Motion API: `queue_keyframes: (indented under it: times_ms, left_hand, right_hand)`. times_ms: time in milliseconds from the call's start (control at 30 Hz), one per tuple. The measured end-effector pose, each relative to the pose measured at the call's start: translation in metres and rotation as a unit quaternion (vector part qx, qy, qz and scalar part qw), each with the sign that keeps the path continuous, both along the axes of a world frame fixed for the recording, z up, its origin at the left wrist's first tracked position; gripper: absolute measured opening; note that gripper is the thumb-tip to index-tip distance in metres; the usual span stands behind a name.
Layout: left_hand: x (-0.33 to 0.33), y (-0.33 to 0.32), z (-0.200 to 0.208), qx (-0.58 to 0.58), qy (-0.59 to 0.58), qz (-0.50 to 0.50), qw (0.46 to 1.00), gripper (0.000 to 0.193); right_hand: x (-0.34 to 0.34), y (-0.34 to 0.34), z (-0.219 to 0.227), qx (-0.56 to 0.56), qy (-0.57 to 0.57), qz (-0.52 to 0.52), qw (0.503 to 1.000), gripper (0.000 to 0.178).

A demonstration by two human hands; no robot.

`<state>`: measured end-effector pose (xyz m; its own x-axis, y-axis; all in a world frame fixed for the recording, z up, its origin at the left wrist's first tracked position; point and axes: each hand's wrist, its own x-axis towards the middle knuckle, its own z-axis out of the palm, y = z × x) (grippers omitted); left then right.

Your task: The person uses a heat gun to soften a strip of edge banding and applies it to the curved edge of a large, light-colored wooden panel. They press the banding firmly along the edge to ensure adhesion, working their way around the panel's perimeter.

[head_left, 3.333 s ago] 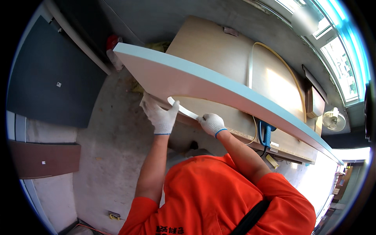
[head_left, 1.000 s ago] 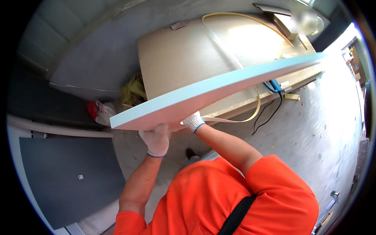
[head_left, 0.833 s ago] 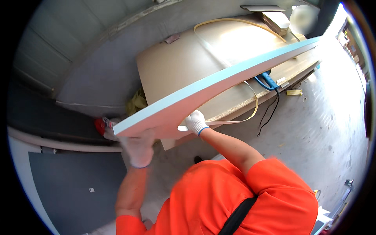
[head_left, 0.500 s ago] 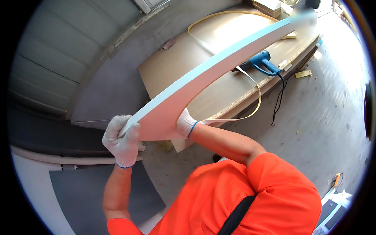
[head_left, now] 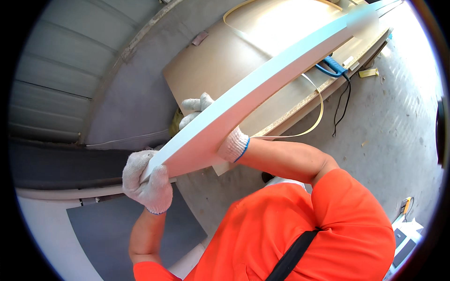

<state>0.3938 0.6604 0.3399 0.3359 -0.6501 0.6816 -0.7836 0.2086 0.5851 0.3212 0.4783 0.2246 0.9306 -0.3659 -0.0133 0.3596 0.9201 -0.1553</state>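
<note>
A long curved board (head_left: 262, 86) with a pale edge and a pinkish face slants up from lower left to upper right in front of me. My left hand (head_left: 149, 181), in a white knit glove, pinches its lower left end between thumb and fingers. My right hand (head_left: 233, 144), gloved too, reaches behind the board and bears it from there. Its fingertips stick out past the board's far edge, while the palm is hidden. The board's upper right end is blurred.
Beyond lies a stack of large wooden sheets (head_left: 220, 61). A blue heat gun (head_left: 333, 68) rests on it, partly covered by the board, its black cable hanging down. A loop of thin edge banding (head_left: 321, 110) overhangs the stack's edge. A dark grey panel (head_left: 117, 234) is at lower left.
The board has tilted, so its face looks narrower and it hides more of the heat gun. My right hand's fingertips have come into sight past the far edge. My left hand keeps its grip.
</note>
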Motion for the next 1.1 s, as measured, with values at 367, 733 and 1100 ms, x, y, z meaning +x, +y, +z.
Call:
queue_keyframes:
  times_ms: [367,733,1100]
  left_hand:
    - [-0.006,0.003,-0.003,0.003,0.052,-0.018,0.998,0.026]
    - [-0.003,0.001,0.009,0.036,0.11,0.004,0.993,0.019]
    - [-0.005,-0.003,0.002,0.016,0.078,-0.02,0.997,0.019]
  right_hand:
    - [0.02,0.045,-0.163,-0.836,0.32,-0.205,0.395,0.039]
    - [0.008,-0.004,-0.019,0.112,-0.127,0.141,0.975,0.048]
    - [-0.035,-0.011,-0.134,-0.744,0.464,-0.03,0.48,0.043]
